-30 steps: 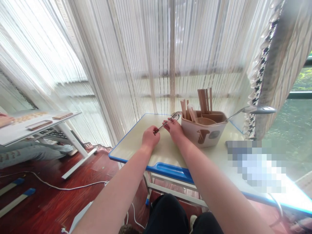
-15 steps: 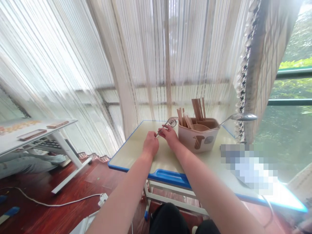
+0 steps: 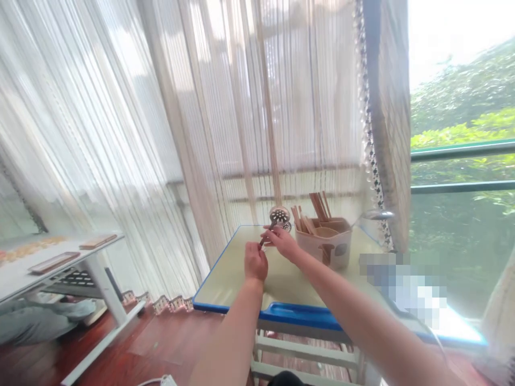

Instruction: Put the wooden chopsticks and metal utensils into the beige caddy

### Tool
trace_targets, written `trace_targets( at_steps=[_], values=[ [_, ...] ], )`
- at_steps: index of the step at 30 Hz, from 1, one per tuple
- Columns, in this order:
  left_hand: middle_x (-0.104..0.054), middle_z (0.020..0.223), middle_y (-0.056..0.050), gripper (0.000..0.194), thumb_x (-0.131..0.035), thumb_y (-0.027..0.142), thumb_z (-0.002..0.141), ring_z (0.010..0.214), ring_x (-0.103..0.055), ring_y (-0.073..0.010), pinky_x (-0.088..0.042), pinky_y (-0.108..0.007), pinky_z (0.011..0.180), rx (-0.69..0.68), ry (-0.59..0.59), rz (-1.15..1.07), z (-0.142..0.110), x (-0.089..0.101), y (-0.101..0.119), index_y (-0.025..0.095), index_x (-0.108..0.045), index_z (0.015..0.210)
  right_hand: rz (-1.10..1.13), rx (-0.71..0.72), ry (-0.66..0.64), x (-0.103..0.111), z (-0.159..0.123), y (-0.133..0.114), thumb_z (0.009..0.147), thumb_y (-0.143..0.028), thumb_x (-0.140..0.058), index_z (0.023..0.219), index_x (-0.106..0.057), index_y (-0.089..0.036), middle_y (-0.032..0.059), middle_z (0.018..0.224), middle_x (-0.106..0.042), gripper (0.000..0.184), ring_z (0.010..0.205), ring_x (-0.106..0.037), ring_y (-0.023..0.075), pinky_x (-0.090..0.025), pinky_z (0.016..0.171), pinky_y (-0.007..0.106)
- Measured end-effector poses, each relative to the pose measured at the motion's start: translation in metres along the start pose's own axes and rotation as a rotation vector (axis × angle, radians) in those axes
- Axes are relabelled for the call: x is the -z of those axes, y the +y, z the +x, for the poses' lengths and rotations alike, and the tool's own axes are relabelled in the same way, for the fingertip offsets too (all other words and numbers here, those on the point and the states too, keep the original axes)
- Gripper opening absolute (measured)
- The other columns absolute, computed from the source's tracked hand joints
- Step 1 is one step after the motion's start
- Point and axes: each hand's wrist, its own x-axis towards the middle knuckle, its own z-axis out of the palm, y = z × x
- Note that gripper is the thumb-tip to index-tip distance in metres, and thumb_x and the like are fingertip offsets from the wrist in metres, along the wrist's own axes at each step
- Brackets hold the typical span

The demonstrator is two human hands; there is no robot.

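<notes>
Over the table, a metal slotted skimmer (image 3: 279, 214) is raised with its perforated round head towards the window. Its handle runs down between my hands. My left hand (image 3: 256, 262) is closed around the lower end of the handle. Higher up, just below the head, my right hand (image 3: 279, 239) pinches the same handle. A second perforated round shape (image 3: 286, 227) shows behind the right hand; whether it is a separate tool I cannot tell. Right of my hands stands a beige utensil caddy (image 3: 338, 256) holding wooden chopsticks (image 3: 321, 206), a wooden bowl-shaped piece and a metal ladle (image 3: 377, 215).
The pale table (image 3: 225, 284) has a blue edge. A pixelated item (image 3: 406, 289) lies on its right side, with a cable hanging down. At left stands a white table (image 3: 24, 273) with flat trays (image 3: 54, 262); a person's legs (image 3: 44, 319) show beneath. Sheer curtains hang behind.
The skimmer's head has tilted up, so its holes now face me more. Both hands keep their grip on the handle. My view has shifted upwards and to the right.
</notes>
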Motion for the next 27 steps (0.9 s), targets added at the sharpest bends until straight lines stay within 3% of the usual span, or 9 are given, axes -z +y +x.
trace_targets(
  at_steps=[5, 8, 12, 17, 20, 23, 27],
  values=[
    [-0.047, 0.079, -0.004, 0.010, -0.038, 0.022, 0.086, 0.076, -0.052, -0.0184, -0.047, -0.033, 0.074, -0.090, 0.007, -0.022, 0.002, -0.005, -0.001, 0.022, -0.043, 0.077, -0.110, 0.080, 0.065, 0.000, -0.004, -0.028, 0.073, -0.034, -0.066, 0.079, -0.066, -0.016, 0.0058, 0.081, -0.068, 0.019, 0.083, -0.066, 0.0192, -0.052, 0.083, 0.038],
    [-0.048, 0.076, -0.003, 0.013, -0.040, 0.030, 0.086, 0.075, -0.053, -0.0190, -0.046, -0.032, 0.074, -0.147, -0.029, -0.008, 0.003, -0.009, 0.000, 0.022, -0.044, 0.076, -0.167, 0.128, 0.143, 0.009, -0.019, -0.045, 0.077, -0.038, -0.060, 0.082, -0.065, -0.017, 0.0068, 0.087, -0.067, 0.023, 0.088, -0.065, 0.0199, -0.053, 0.082, 0.036],
    [-0.053, 0.074, -0.003, 0.024, -0.040, 0.040, 0.087, 0.075, -0.054, -0.0193, -0.044, -0.031, 0.070, -0.211, -0.232, 0.063, 0.003, -0.008, -0.001, 0.022, -0.046, 0.072, -0.240, 0.223, 0.291, 0.044, -0.048, -0.085, 0.080, -0.042, -0.055, 0.088, -0.063, -0.017, 0.0072, 0.088, -0.067, 0.027, 0.084, -0.066, 0.0196, -0.055, 0.077, 0.035],
    [-0.053, 0.069, -0.003, 0.033, -0.031, 0.044, 0.089, 0.072, -0.053, -0.0205, -0.041, -0.031, 0.069, -0.219, -0.309, 0.150, 0.004, -0.005, -0.005, 0.023, -0.043, 0.067, -0.190, 0.230, 0.568, 0.100, -0.083, -0.147, 0.076, -0.036, -0.063, 0.085, -0.054, -0.021, 0.0037, 0.079, -0.067, 0.020, 0.070, -0.066, 0.0174, -0.057, 0.065, 0.034],
    [-0.053, 0.068, -0.004, 0.035, -0.029, 0.044, 0.090, 0.072, -0.053, -0.0205, -0.040, -0.031, 0.068, -0.235, -0.363, 0.154, 0.003, -0.007, -0.001, 0.023, -0.043, 0.066, -0.226, 0.286, 0.615, 0.122, -0.101, -0.174, 0.075, -0.036, -0.063, 0.086, -0.054, -0.019, 0.0024, 0.077, -0.066, 0.022, 0.073, -0.066, 0.0157, -0.057, 0.068, 0.032],
    [-0.054, 0.071, -0.003, 0.031, -0.033, 0.044, 0.089, 0.073, -0.053, -0.0197, -0.041, -0.030, 0.070, -0.316, -0.360, 0.082, 0.002, -0.007, 0.018, 0.022, -0.045, 0.070, -0.335, 0.388, 0.638, 0.134, -0.110, -0.191, 0.076, -0.039, -0.063, 0.091, -0.056, -0.019, 0.0018, 0.078, -0.066, 0.027, 0.073, -0.065, 0.0140, -0.056, 0.070, 0.032],
    [-0.056, 0.075, -0.004, 0.025, -0.038, 0.041, 0.088, 0.075, -0.053, -0.0187, -0.042, -0.029, 0.073, -0.469, -0.315, -0.042, 0.004, -0.006, 0.072, 0.022, -0.049, 0.076, -0.548, 0.457, 0.645, 0.145, -0.104, -0.205, 0.078, -0.038, -0.060, 0.096, -0.059, -0.018, 0.0019, 0.078, -0.065, 0.027, 0.069, -0.063, 0.0135, -0.055, 0.069, 0.033]
  ],
)
